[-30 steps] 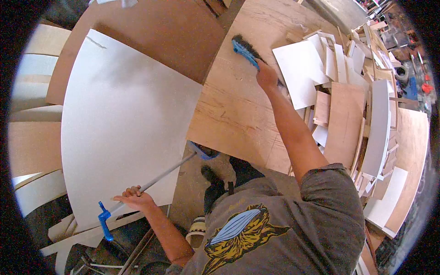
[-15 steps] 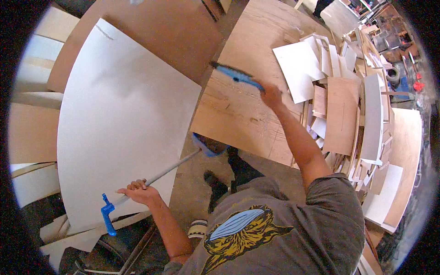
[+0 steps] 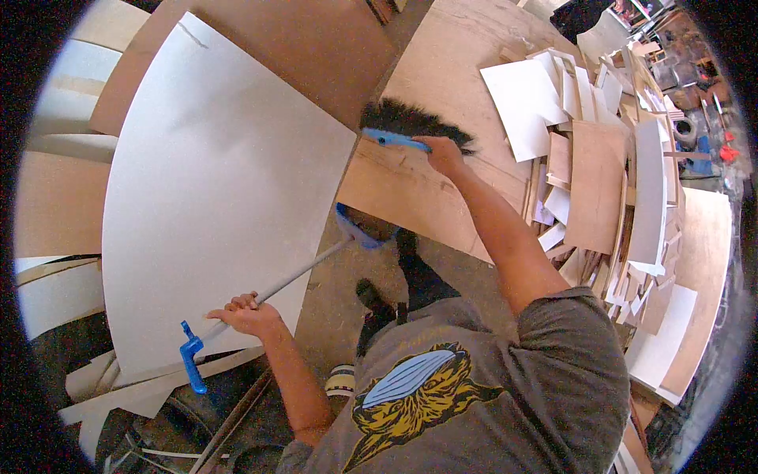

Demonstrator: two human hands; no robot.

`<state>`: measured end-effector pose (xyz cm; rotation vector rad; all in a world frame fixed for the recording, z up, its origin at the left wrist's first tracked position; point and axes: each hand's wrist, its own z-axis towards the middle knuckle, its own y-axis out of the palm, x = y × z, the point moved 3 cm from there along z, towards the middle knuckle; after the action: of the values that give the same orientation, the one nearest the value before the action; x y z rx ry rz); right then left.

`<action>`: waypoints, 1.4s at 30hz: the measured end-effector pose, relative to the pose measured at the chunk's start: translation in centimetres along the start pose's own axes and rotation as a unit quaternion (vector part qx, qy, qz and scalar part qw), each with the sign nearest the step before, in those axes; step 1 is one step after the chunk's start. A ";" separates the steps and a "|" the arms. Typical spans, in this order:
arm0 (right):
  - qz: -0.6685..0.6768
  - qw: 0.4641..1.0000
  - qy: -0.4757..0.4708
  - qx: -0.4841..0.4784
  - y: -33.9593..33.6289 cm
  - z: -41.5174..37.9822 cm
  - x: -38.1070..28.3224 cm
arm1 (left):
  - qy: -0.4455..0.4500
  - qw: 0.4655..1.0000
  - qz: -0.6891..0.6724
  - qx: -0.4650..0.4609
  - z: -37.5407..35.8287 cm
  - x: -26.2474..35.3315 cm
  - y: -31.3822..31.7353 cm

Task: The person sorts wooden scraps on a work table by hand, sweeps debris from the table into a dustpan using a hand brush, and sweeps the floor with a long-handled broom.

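No readable words, brands, numbers or signs, only faint yellowish marks (image 3: 417,340) above the printed graphic (image 3: 412,391) on the near shirt (image 3: 545,371), too blurred to read

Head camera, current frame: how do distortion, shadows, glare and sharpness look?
Head view: strong wide-angle bending, bowing the white panel's left edge; black, speckled corners. Head view: soft shadow across the panel's upper part, no harsh glare. Head view: brush clearly readable, while background clutter at upper right looks softer.
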<state>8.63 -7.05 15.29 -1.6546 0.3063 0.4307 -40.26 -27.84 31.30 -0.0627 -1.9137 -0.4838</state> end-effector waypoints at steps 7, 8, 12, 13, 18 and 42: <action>0.005 0.994 -0.077 0.084 -5.0 -2.7 0.4 | 0.013 1.000 -0.017 -0.021 1.3 1.3 -2.3; -0.021 0.995 -0.051 0.088 -6.1 -2.2 0.5 | 0.015 1.000 -0.018 -0.019 0.9 1.7 -2.2; -0.014 0.993 -0.032 0.112 -5.7 1.3 2.7 | -0.009 0.999 -0.038 -0.025 1.4 1.6 -3.4; 0.002 0.994 -0.026 0.104 -4.4 1.7 3.2 | -0.006 0.999 -0.036 -0.022 1.1 1.7 -3.5; 0.066 0.997 -0.022 0.039 0.8 -1.2 0.8 | 0.002 0.999 -0.015 -0.035 0.3 1.9 -3.4; -0.014 0.961 0.167 0.221 2.8 -17.7 8.4 | 0.006 0.992 -0.040 -0.116 0.4 2.6 -2.9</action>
<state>16.70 -24.54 10.68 -1.2825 0.5850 0.0459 -42.38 -30.87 32.65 -0.1354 -1.8466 -0.7575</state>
